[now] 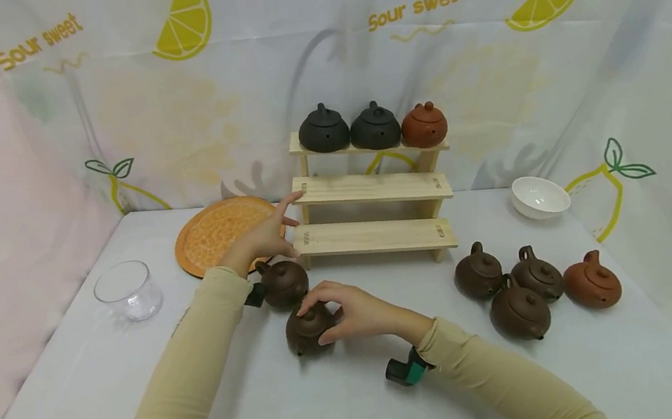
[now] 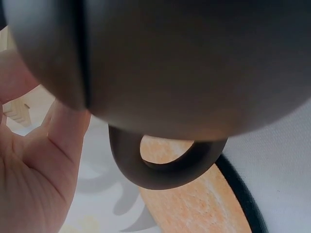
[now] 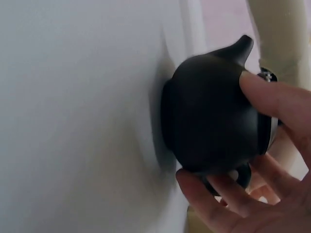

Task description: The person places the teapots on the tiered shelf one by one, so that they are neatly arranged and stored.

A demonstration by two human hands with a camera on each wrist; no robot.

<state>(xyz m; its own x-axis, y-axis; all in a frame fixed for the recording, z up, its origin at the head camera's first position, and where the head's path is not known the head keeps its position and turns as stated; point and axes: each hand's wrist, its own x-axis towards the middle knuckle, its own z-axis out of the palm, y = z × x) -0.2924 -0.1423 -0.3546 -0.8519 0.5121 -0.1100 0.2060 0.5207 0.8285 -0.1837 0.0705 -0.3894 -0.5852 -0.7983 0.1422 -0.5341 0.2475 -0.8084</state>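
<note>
My right hand (image 1: 359,311) holds a dark brown teapot (image 1: 302,331) near the table's middle, its spout pointing toward me. In the right wrist view the thumb lies on one side of this teapot (image 3: 214,116) and the fingers on the other. My left hand (image 1: 265,238) reaches out with spread fingers at the left end of the wooden tiered shelf (image 1: 371,187); it holds nothing. Just below that hand stands a second dark brown teapot (image 1: 285,283), touching or nearly touching the first. Its body (image 2: 194,73) and looped handle fill much of the left wrist view.
On the shelf's top tier sit two black teapots (image 1: 323,130) and a reddish one (image 1: 425,127). A round pizza-patterned board (image 1: 211,233) and a clear glass cup (image 1: 129,293) are at left. Several more teapots (image 1: 520,312) and a white bowl (image 1: 540,198) stand at right.
</note>
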